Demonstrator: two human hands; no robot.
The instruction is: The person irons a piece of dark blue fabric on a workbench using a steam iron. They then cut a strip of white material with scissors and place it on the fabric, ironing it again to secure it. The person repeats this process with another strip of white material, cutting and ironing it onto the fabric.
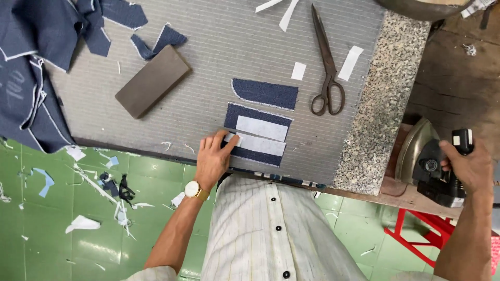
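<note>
My left hand (213,156), with a watch on its wrist, presses flat on the left end of a navy fabric piece (256,134) that carries two white interfacing strips (262,127). This piece lies near the front edge of the grey padded table (219,47). Just behind it lies a second navy piece with one rounded corner (264,93). My right hand (467,165) is off to the right, closed around the black handle of a clothes iron (429,164) that rests on a wooden stand.
Old scissors (327,67) lie at the right of the pad, with white strips (350,62) around them. A brown block (152,80) sits left of centre; navy cloth (31,67) is piled at far left. Scraps litter the green tiled floor (94,208). A red stool (416,229) stands below the iron.
</note>
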